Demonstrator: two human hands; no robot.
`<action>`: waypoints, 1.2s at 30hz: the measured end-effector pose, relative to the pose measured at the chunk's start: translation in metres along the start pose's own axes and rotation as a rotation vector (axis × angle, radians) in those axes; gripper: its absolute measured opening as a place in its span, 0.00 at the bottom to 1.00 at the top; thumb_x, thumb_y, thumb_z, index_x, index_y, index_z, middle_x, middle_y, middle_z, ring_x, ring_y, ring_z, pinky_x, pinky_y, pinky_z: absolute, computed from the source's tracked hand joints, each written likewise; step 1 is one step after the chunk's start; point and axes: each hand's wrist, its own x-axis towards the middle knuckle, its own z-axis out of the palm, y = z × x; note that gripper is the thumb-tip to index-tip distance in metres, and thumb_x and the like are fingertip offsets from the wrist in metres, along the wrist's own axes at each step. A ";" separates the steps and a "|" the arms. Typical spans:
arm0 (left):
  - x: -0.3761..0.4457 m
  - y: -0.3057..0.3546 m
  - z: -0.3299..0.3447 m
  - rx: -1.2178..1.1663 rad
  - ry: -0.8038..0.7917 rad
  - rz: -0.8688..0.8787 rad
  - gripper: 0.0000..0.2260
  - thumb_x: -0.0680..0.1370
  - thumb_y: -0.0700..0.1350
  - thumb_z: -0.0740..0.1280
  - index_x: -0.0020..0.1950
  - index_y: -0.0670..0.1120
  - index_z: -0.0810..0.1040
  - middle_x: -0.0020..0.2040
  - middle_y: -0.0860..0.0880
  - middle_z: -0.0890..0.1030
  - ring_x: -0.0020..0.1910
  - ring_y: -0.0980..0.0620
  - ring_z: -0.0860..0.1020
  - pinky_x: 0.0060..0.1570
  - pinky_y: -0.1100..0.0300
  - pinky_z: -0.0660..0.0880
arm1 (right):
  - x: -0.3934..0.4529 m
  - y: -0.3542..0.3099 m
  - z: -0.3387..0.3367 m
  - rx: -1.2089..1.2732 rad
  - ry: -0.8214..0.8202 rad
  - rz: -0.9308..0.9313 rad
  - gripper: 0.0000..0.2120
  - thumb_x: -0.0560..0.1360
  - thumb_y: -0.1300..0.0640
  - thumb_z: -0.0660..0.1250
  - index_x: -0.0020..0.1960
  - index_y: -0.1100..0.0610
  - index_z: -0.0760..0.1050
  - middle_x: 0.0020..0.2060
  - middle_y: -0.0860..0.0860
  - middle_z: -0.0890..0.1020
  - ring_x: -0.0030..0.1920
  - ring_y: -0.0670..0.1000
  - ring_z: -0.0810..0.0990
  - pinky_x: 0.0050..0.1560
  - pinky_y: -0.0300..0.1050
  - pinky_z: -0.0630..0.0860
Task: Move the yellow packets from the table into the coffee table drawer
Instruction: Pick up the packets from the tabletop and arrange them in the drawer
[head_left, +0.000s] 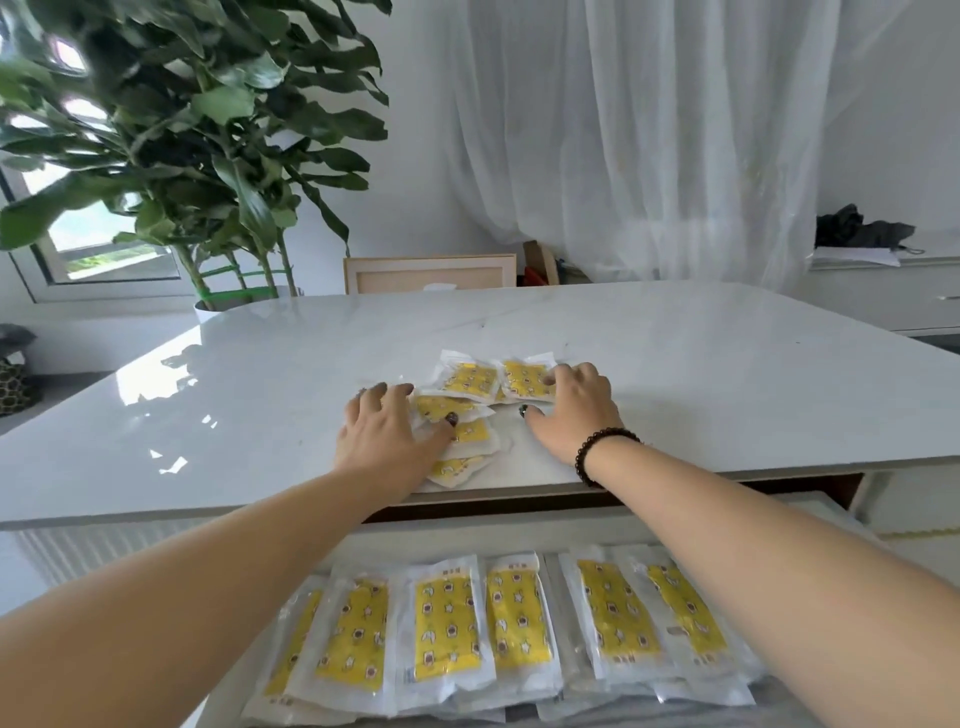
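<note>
White curtains and a large leafy plant (171, 135) stand behind a glossy white table (260, 395), whose top fills the middle of the view. On that top, close to its near edge, lies a small loose heap of yellow packets (470, 382), each a clear wrapper around a yellow patterned insert, some overlapping others.

Both hands are spread flat on this heap. The left hand (387, 434) rests palm down on the heap's left side, fingers splayed and thumb lying across one packet; it presses rather than grips. The right hand (571, 410) lies palm down on the heap's right side, its fingertips on the farthest packet and its thumb on the bare tabletop beside the heap. A dark beaded bracelet (597, 452) circles the right wrist. Neither hand is closed around anything.

Below the table's near edge the drawer (519, 525) stands pulled out, under both forearms. Inside it a row of packets in the drawer (449, 629) lies side by side, overlapping, with their long sides running away from the table edge; the right forearm hides part of the row.
</note>
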 end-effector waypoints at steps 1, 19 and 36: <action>0.006 -0.001 0.003 0.005 0.003 -0.028 0.34 0.75 0.65 0.59 0.77 0.50 0.58 0.76 0.47 0.59 0.76 0.46 0.54 0.73 0.49 0.56 | 0.008 0.000 0.004 0.007 0.012 0.024 0.22 0.75 0.46 0.63 0.65 0.55 0.67 0.63 0.55 0.68 0.65 0.56 0.66 0.60 0.49 0.71; 0.046 -0.033 -0.038 -0.185 -0.008 -0.341 0.34 0.63 0.58 0.79 0.60 0.44 0.70 0.50 0.49 0.74 0.51 0.47 0.74 0.49 0.56 0.74 | 0.056 -0.005 -0.007 0.216 -0.110 0.453 0.40 0.62 0.48 0.79 0.67 0.60 0.65 0.61 0.56 0.73 0.61 0.57 0.74 0.52 0.44 0.72; -0.050 -0.006 -0.101 -0.836 -0.018 -0.347 0.01 0.77 0.39 0.69 0.46 0.44 0.80 0.42 0.45 0.84 0.41 0.46 0.82 0.49 0.51 0.79 | -0.039 -0.042 -0.105 0.987 -0.200 0.323 0.06 0.74 0.66 0.67 0.50 0.60 0.76 0.49 0.58 0.83 0.48 0.58 0.83 0.47 0.54 0.81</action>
